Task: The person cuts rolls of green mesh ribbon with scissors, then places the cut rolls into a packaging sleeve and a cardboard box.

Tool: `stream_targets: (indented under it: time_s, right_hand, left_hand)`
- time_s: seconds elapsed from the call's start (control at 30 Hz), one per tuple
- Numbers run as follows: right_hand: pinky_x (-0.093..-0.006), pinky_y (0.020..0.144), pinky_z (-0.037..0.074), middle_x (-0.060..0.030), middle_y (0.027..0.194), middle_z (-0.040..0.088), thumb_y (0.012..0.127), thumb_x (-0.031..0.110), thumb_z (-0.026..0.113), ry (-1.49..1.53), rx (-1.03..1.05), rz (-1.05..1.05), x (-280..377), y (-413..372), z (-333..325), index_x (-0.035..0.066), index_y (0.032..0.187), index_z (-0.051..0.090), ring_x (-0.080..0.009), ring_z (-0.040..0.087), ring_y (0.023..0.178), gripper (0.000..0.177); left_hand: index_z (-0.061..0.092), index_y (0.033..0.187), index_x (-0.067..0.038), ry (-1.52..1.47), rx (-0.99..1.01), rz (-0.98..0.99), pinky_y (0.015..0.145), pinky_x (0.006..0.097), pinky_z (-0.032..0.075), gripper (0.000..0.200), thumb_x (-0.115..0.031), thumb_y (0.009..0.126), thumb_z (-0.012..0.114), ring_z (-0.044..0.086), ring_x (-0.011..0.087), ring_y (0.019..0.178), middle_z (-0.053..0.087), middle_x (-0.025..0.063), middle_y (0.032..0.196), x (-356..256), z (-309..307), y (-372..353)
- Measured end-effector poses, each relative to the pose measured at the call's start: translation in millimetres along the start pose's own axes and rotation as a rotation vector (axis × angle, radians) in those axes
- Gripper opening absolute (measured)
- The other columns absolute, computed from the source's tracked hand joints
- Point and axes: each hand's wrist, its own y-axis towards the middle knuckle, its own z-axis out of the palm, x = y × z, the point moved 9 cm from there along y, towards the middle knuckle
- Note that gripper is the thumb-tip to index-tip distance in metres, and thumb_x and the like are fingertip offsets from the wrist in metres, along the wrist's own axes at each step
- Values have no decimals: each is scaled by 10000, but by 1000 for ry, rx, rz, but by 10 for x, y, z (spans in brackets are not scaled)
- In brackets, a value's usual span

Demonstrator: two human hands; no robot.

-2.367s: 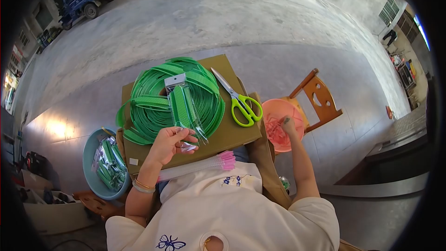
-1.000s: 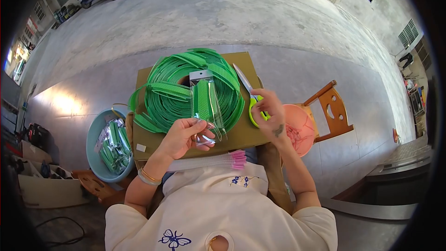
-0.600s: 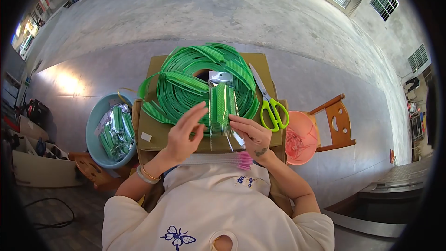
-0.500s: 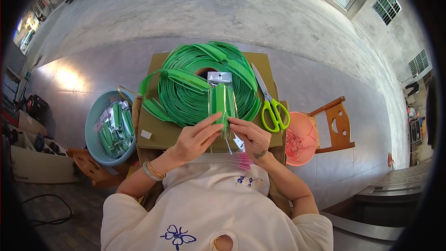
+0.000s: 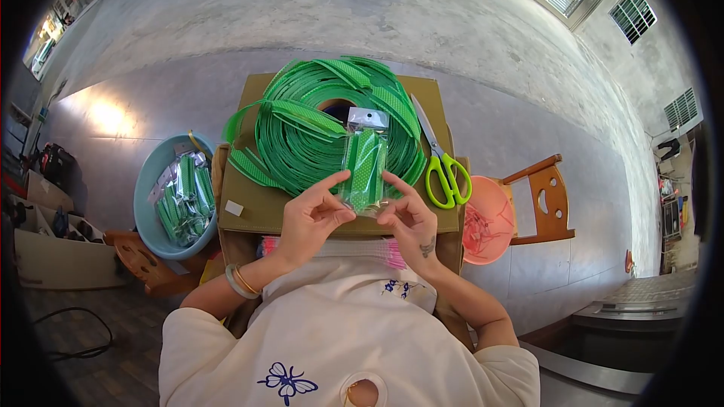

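A clear plastic packet (image 5: 366, 167) holds folded green dotted ribbon, with its silvery header and hang hole at the top. My left hand (image 5: 313, 215) pinches the packet's lower left corner between thumb and fingers, index finger along the side. At the lower right corner, my right hand (image 5: 411, 218) grips it the same way. Behind the packet lies a big roll of green ribbon (image 5: 294, 154) with loose dotted ends, on an olive-brown board (image 5: 256, 215). Green-handled scissors (image 5: 448, 181) lie right of the roll, blades pointing away.
To the left, a light blue basin (image 5: 143, 218) holds several filled packets. A pink basin (image 5: 494, 245) with reddish strips stands to the right, beside a wooden chair (image 5: 544, 200). Pink-ended thin strips (image 5: 396, 252) lie at my lap. A white paper piece (image 5: 234, 208) is on the board.
Both hands have shifted to the packet's lower corners. The ribbon ends and shiny strands that stuck out at the bottom now sit within the packet. My view has shifted slightly.
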Motion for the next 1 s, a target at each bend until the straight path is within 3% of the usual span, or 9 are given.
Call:
stream_targets:
  time_s: [0.07, 0.17, 0.27, 0.37, 0.47, 0.57, 0.87, 1.0]
  right_hand:
    - [-238, 764, 502, -173, 1344, 355, 773, -8, 649, 66, -32, 85, -95, 18, -1, -29, 781, 569, -126, 587, 879, 84]
    - [-256, 777, 509, -176, 1307, 383, 774, 23, 664, 86, -71, 138, -58, -4, 51, -35, 781, 568, -140, 580, 904, 112]
    - [-274, 750, 534, -187, 1282, 377, 779, 21, 659, 57, -127, 96, -96, -43, 12, -42, 779, 568, -146, 581, 900, 111]
    - [-286, 702, 559, -190, 1126, 498, 790, 32, 651, -1, -128, 141, -145, -57, 0, -44, 781, 555, -156, 608, 835, 123]
    - [-311, 647, 572, -156, 913, 578, 817, 65, 631, 145, -91, 403, -395, -94, 19, -30, 787, 530, -185, 627, 758, 142]
    - [-302, 642, 571, -113, 756, 599, 812, 62, 637, 170, -108, 407, -423, -85, 25, -24, 791, 517, -180, 631, 683, 149]
    - [-282, 610, 570, -108, 793, 596, 801, 31, 633, 209, -149, 399, -472, -84, 4, -9, 791, 507, -157, 621, 661, 132]
    - [-289, 624, 570, -101, 807, 591, 823, 36, 600, 251, -142, 376, -451, -77, 35, -27, 900, 512, -154, 617, 669, 133]
  left_hand:
    - [583, 809, 9, -92, -55, -56, 693, 233, 512, 102, -21, 771, 672, 616, 139, 736, 623, 70, 874, 125, -54, 0]
    - [565, 787, 16, -149, -79, -184, 712, 249, 527, 107, -11, 773, 667, 624, 173, 746, 614, 106, 895, 262, -96, -24]
    - [531, 751, -8, -346, -38, -502, 734, 297, 547, 112, -7, 797, 633, 629, 183, 792, 607, 146, 931, 473, -17, -129]
    - [507, 727, -18, -393, -86, -579, 727, 324, 566, 138, -1, 804, 620, 647, 226, 781, 614, 130, 839, 518, 8, -170]
    - [504, 737, -11, -414, -117, -568, 722, 319, 568, 132, 1, 807, 615, 652, 244, 776, 613, 127, 814, 556, -6, -200]
    - [510, 745, 9, -436, -150, -588, 712, 293, 566, 130, 2, 798, 629, 650, 220, 752, 611, 137, 811, 556, -9, -227]
    - [512, 758, 19, -458, -184, -588, 708, 293, 569, 116, 10, 801, 619, 651, 222, 746, 617, 152, 812, 579, 7, -266]
    - [515, 759, 23, -461, -192, -577, 707, 292, 570, 111, 12, 802, 617, 652, 221, 747, 618, 156, 812, 600, 8, -267]
